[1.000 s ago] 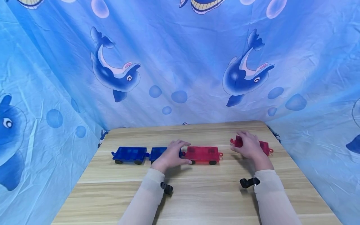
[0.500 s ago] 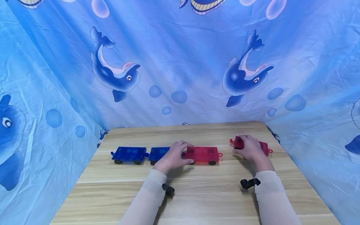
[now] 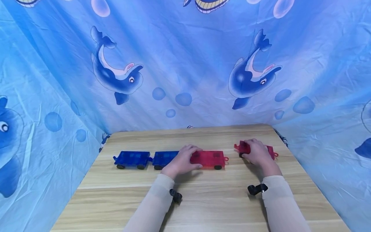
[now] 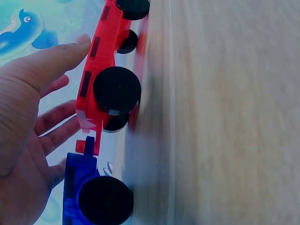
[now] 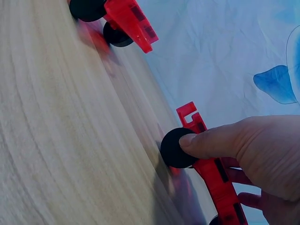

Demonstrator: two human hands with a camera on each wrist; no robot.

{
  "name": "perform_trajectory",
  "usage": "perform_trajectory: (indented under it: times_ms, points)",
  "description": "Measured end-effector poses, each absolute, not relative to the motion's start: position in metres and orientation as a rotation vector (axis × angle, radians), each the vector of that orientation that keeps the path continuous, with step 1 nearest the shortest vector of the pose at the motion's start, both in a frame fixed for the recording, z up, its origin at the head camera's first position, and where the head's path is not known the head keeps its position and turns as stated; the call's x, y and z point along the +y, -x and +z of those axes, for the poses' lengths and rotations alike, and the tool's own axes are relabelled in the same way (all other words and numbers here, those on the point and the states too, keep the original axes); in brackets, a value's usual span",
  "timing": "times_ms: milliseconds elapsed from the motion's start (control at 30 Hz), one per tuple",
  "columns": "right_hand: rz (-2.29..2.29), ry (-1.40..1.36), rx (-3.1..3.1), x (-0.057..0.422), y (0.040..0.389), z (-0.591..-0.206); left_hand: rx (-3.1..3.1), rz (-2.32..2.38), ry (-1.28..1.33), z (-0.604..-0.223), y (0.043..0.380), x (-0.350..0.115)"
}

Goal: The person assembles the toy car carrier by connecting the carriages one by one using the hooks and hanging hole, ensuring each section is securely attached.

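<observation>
Two blue toy train cars (image 3: pixel 132 159) and a red one (image 3: pixel 209 159) stand linked in a row on the wooden table. My left hand (image 3: pixel 182 161) spans the joint of the second blue car (image 3: pixel 164 158) and the red car. Its straight thumb lies at the red car's near side, fingers beyond it; firm contact is unclear. Right of the row, my right hand (image 3: pixel 256 154) grips another red car (image 5: pixel 218 187), with its thumb on a black wheel (image 5: pixel 178 147). That car's hook (image 3: pixel 236 147) points left, apart from the row's end loop (image 3: pixel 226 159).
A blue curtain with printed dolphins (image 3: pixel 118 77) hangs behind and beside the table (image 3: pixel 214 206). The table's back edge runs a little beyond the cars. Each sleeve carries a black wrist camera (image 3: pixel 256 189).
My left hand has slid right along the row, from the blue car onto the red car. The right hand has shifted its red car slightly left. The linked cars stay put.
</observation>
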State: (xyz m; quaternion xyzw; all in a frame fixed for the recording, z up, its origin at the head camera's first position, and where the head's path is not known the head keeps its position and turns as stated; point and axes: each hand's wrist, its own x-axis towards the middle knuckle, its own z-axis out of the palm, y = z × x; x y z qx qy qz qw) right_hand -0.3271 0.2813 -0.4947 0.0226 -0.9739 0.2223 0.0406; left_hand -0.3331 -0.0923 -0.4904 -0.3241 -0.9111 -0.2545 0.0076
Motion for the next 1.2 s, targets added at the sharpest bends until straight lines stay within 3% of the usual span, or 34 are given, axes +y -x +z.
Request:
perform_trajectory:
  times_ms: [1200]
  points:
    - [0.979,-0.177,-3.092,0.271,0.326,-0.489,-2.896,-0.585,1.002,-0.492,0.337,-0.035]
